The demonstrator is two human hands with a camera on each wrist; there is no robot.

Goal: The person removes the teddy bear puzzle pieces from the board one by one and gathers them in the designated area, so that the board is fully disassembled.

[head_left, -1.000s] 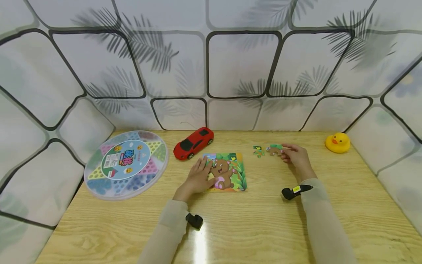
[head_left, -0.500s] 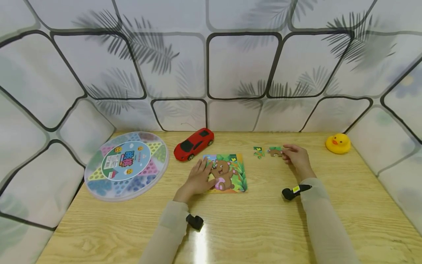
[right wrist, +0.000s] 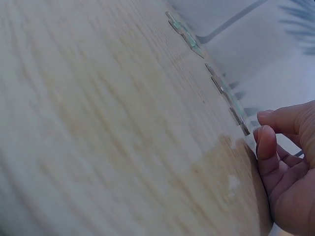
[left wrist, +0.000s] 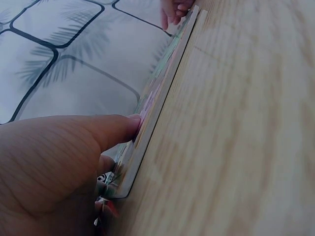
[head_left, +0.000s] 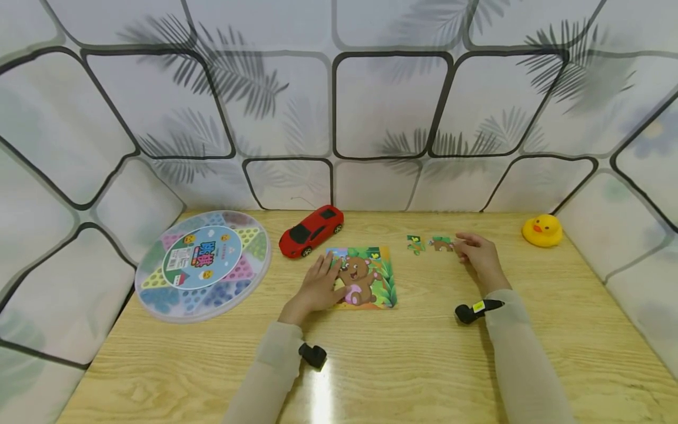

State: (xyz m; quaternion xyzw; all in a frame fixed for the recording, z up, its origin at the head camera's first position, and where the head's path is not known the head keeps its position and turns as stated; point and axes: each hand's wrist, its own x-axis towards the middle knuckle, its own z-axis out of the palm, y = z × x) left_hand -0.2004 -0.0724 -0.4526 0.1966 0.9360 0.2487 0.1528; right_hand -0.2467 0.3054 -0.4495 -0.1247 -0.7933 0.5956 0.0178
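Rests the left hand (head_left: 316,287) on the left part of a bear puzzle (head_left: 365,277), with straight fingers laid across it and the thumb touching its lower part. Holds the right hand (head_left: 481,256) well apart from the left, with loosely curled fingers and with thumb and forefinger close together, just right of a brown-and-green puzzle piece (head_left: 441,244); cannot tell whether touching it. Has a second piece (head_left: 415,244) flat on the bench (head_left: 402,359), farther left of the right hand. Shows a red toy car (head_left: 311,231) just beyond the left hand, a round game set (head_left: 203,259) to its left, a yellow duck (head_left: 542,231) beyond and right of the right hand.

Pale leaf-patterned walls (head_left: 386,106) around wooden table (head_left: 397,365)
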